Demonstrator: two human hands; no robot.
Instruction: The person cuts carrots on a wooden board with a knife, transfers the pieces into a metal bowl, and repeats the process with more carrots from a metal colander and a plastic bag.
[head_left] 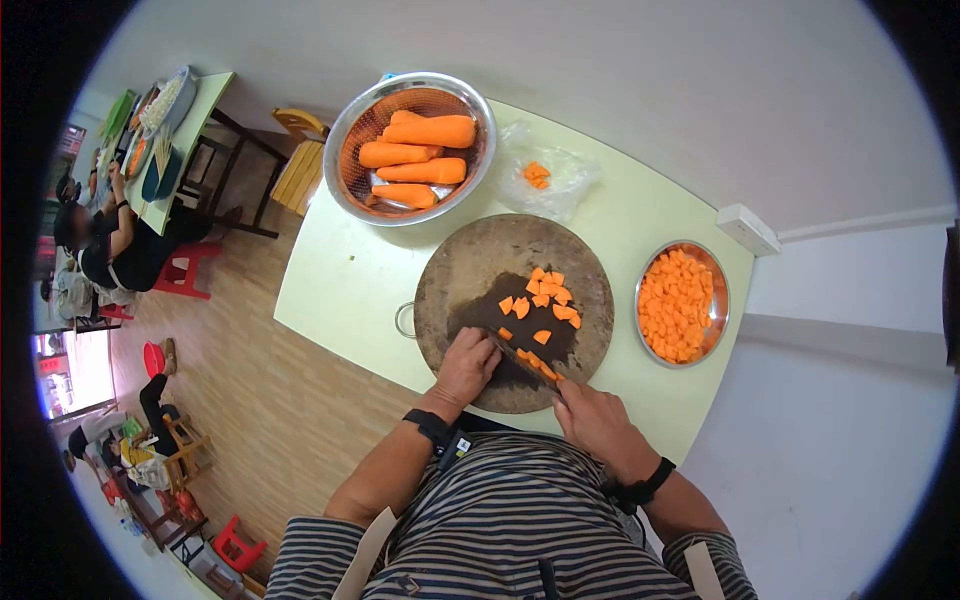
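Observation:
My right hand is closed around the handle of a knife, whose blade lies low over the front of a round wooden chopping board. Cut carrot pieces line the blade. At the blade's far end, my left hand rests on the board with curled fingers; whatever is under them is hidden. Farther back on the board is a loose group of carrot chunks, with one single piece closer to the knife.
A steel basin of whole peeled carrots stands back left. Beside it lies a plastic bag with carrot bits. A steel bowl of diced carrot is at right, near a wall socket box. People sit at left.

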